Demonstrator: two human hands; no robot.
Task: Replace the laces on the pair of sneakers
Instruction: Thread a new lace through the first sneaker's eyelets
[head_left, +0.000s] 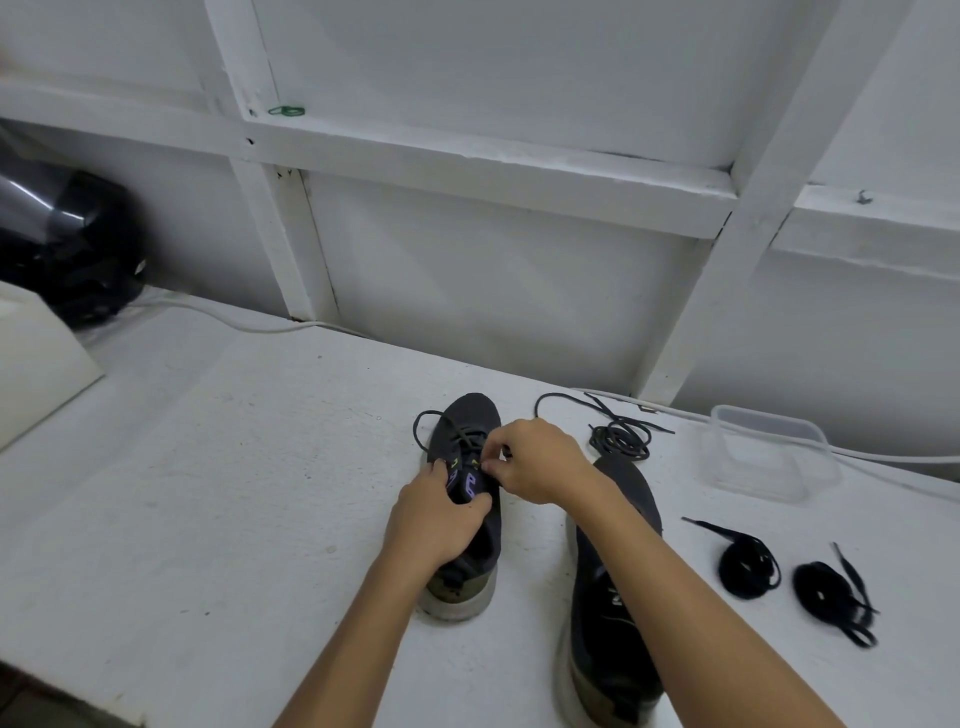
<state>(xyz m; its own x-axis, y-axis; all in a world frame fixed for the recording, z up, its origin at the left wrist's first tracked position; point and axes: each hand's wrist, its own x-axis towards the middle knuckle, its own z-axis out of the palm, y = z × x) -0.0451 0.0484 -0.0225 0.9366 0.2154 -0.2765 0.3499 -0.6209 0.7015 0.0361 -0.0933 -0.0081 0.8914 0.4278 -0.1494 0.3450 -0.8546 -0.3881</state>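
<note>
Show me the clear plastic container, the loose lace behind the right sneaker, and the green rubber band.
clear plastic container (769, 457), head view, front wall.
loose lace (621, 441), head view, coiled middle.
green rubber band (287, 110), head view, loop on the ledge.

A plain utility or storage room, perhaps a home workshop: a white-painted worktop (208, 467) runs against a white panelled wall with exposed framing battens (467, 171). At 10 o'clock sits a black helmet (78, 249); a white cable (234, 319) trails along the wall.
</note>
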